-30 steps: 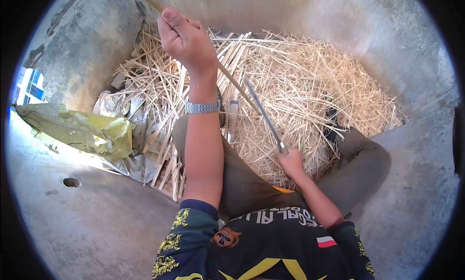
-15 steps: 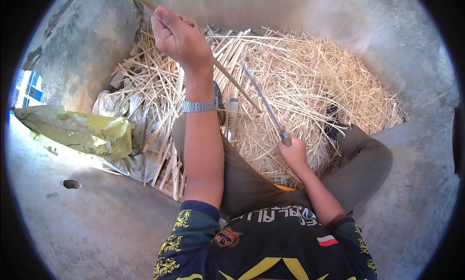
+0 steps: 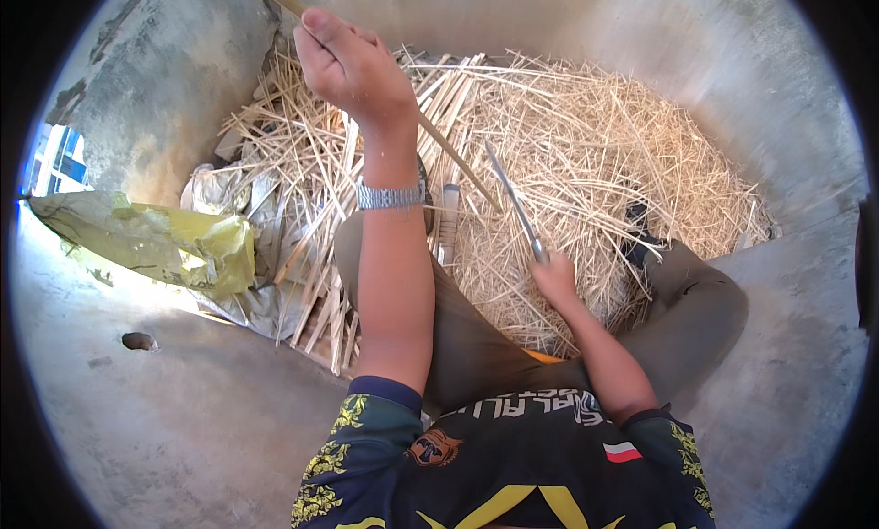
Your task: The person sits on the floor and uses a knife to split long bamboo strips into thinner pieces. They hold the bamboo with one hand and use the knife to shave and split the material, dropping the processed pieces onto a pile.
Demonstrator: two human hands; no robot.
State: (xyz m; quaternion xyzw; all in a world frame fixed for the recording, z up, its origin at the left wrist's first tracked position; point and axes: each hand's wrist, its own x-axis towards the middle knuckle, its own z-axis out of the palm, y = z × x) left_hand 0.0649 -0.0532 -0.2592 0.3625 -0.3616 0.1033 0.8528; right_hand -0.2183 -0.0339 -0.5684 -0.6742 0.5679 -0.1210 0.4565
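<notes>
My left hand [image 3: 355, 70], a metal watch [image 3: 388, 197] on its wrist, is closed round a long thin bamboo stick [image 3: 455, 156]. One end of the stick leaves the view at the top; the other slants down toward the straw in front of me. Gripped in my right hand [image 3: 555, 279] is a knife with a long narrow blade [image 3: 514, 199], its handle mostly covered by my fingers. The blade points up and to the left, its edge beside the stick's lower end. Whether the two touch, I cannot tell.
A deep heap of pale shavings [image 3: 604, 145] lies between my folded legs and the curved concrete wall [image 3: 595, 21]. Split strips [image 3: 302, 154] pile up at the left. A second tool with a wrapped handle [image 3: 448, 222] rests by my left knee. Yellow plastic sheeting [image 3: 183, 245] hangs at the left.
The knife has drawn back slightly toward me and to the right, with its blade more upright. My left hand and the stick have shifted a little to the right.
</notes>
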